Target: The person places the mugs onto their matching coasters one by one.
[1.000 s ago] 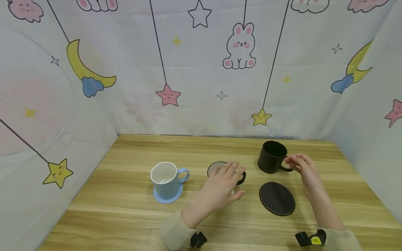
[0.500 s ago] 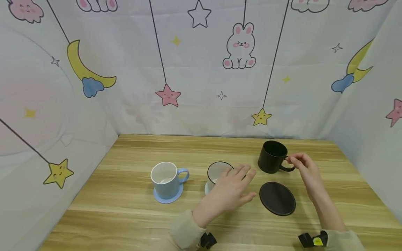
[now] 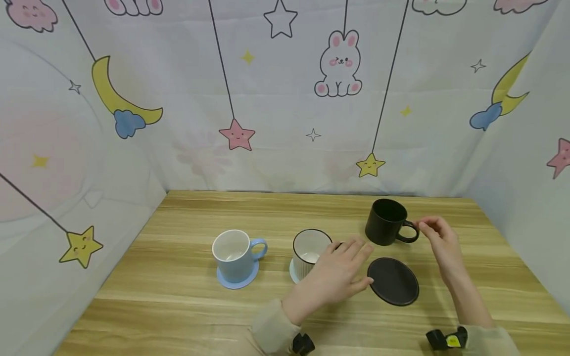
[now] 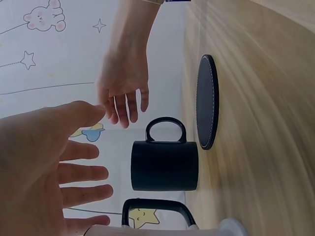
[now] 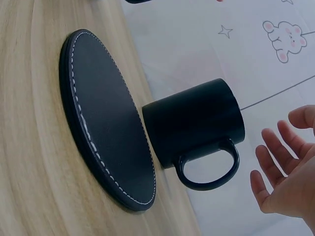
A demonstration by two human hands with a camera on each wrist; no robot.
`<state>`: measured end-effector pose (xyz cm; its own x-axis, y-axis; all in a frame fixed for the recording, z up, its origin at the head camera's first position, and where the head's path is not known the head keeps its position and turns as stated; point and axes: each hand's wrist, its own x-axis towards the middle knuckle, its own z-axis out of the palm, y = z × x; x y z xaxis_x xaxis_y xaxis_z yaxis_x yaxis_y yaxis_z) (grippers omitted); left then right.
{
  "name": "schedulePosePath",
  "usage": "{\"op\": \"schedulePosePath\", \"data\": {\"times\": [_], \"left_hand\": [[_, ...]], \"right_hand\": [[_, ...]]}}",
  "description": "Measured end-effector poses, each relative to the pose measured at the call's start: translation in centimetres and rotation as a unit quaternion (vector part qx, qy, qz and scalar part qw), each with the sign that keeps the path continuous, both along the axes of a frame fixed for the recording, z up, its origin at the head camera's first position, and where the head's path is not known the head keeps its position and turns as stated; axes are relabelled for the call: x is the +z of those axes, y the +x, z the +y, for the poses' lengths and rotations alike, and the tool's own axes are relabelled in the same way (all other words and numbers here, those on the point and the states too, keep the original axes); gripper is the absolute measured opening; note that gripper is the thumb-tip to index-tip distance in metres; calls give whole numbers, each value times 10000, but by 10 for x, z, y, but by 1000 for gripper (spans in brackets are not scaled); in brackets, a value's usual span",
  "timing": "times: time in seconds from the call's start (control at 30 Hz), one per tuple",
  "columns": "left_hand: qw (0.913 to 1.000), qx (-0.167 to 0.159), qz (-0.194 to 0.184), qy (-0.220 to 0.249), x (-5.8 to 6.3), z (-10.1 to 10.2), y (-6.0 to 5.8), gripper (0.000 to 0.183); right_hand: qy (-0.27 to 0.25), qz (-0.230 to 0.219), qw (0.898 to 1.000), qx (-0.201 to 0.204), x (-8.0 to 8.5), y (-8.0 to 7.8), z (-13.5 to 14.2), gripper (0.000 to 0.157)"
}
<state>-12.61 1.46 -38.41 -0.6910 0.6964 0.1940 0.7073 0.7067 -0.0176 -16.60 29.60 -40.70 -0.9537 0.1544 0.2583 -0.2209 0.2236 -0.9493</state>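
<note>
A black mug (image 3: 384, 225) stands upright on the table towards the back right, its handle pointing right. My right hand (image 3: 445, 247) hovers beside that handle, and the right wrist view shows its loosely bent fingers (image 5: 279, 152) apart from the mug. My left hand (image 3: 331, 277), fingers spread, is in front of a ribbed white mug (image 3: 305, 264) with a dark rim and partly hides it. The left wrist view shows nothing within the left hand. A round black coaster (image 3: 393, 282) with white edge stitching lies in front of the black mug, which stands off it.
On the left, a light blue mug (image 3: 233, 262) sits on a blue coaster (image 3: 237, 285). Under the white mug a pale coaster (image 3: 293, 273) shows at the edge. A printed cloth (image 3: 276, 99) encloses the wooden table (image 3: 178, 316) at back and sides.
My left hand has shifted right, uncovering more of the white mug. My right hand has drawn slightly right, away from the black mug's handle. The mugs and coasters stay in place.
</note>
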Motion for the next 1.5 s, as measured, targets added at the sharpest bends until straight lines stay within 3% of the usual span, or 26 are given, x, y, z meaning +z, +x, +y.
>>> {"op": "schedulePosePath", "data": {"times": [0.23,0.77,0.93,1.13,1.37,1.5], "left_hand": [[9999,-154,23,21,-6,4,-1,63],[9996,-255,116,-29,-12,11,-1,64],[9991,-422,65,74,-14,14,-1,63],[9980,-609,-144,125,-16,21,-4,64],[9971,-433,-622,46,-22,25,-8,67],[9963,-433,-740,54,-25,29,-12,67]], "right_hand": [[-21,-105,9996,-262,-3,-2,1,11],[201,-331,9983,-445,-7,-7,5,10],[145,-399,9981,-449,-10,-7,7,10],[76,-464,9973,-564,-15,-9,12,8],[217,-560,9965,-574,-16,-12,9,20],[97,-536,9962,-679,-16,-14,9,17]]}}
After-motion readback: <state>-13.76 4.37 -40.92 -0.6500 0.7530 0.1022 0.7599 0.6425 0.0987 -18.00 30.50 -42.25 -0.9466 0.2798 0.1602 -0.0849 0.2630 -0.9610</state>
